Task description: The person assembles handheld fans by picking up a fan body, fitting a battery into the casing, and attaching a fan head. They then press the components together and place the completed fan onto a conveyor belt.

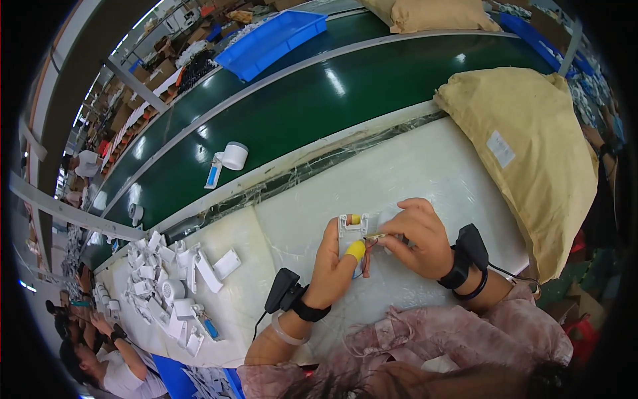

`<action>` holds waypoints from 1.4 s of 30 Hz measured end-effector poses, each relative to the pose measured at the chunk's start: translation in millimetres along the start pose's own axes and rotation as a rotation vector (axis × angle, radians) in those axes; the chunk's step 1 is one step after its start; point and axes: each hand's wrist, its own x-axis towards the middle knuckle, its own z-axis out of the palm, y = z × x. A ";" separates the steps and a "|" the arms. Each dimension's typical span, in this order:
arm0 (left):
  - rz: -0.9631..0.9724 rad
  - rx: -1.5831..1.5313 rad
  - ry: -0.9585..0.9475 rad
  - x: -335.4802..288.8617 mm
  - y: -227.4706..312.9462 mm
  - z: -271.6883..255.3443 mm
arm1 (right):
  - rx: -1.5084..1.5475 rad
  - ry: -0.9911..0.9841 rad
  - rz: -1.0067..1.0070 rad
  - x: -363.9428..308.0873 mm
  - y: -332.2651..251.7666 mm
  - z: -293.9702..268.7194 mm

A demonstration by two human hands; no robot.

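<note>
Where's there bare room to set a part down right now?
On the pale worktable, beyond the right hand, bounded by the green belt and tan sack. A smaller patch lies between the left hand and the pile of white parts. It's crowded at that pile and between the hands, around the white piece.

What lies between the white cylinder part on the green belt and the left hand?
In the head view, going from the cylinder part to the left hand: a pale ledge, a dark strip with crinkled film, then pale tabletop.
</note>
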 end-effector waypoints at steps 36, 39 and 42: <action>0.093 0.297 -0.060 -10.8 -4.2 5.9 | 0.011 0.001 -0.172 -7.1 1.3 2.9; 0.086 0.303 -0.064 -10.6 -1.3 7.6 | 0.004 0.005 -0.167 -7.5 1.1 2.2; 0.082 0.309 -0.070 -10.3 -4.1 5.6 | 0.004 0.005 -0.162 -7.6 1.4 2.8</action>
